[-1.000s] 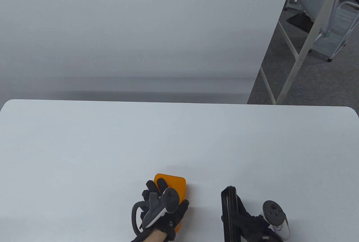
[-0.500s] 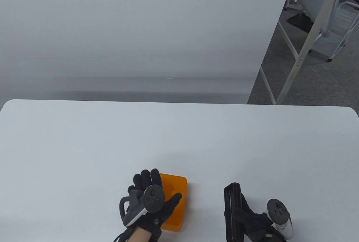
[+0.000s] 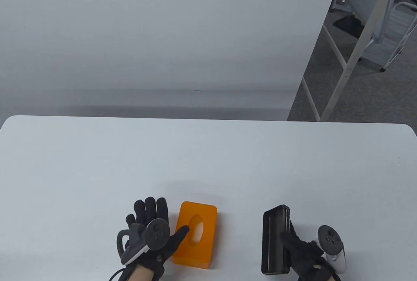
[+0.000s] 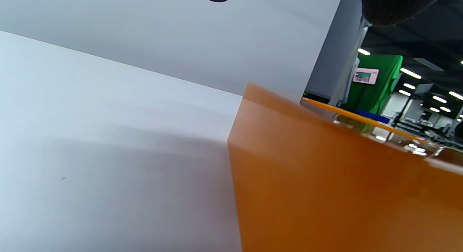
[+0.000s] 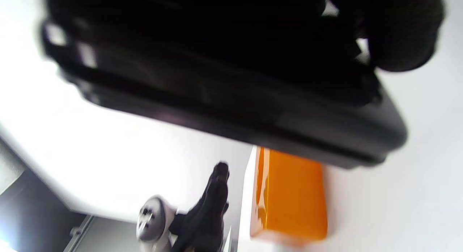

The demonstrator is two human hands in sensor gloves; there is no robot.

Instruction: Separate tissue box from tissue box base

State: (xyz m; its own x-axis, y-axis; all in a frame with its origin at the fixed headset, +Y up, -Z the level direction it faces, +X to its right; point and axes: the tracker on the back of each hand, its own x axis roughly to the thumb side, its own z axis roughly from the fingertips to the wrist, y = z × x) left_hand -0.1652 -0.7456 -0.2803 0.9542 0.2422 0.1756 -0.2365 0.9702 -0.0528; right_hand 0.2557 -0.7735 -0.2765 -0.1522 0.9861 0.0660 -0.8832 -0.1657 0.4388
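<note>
Tissue box point(image 3: 195, 233): orange, glossy, lying flat on the table point(image 3: 208, 163) near the front edge, oval slot facing up. It reads as a hollow hard-plastic shell, so probably light and stiff, and slick on those shiny faces.

Tissue box base point(image 3: 275, 240): black tray, well apart from the box on its right, tipped up on its long edge. Thin-walled and rigid by the look of it.

Left hand point(image 3: 151, 233): fingers spread, beside the box's left side, thumb tip over its top edge. I can't tell whether it touches; it holds nothing.

Right hand point(image 3: 306, 255): grips the base from the right side (the wrist view is blurred, but dark fingers wrap the black edge).

Where to hold: the box by its long side walls or a finger in the slot; the base by its rim.

Progress: the two parts look separated already.
</note>
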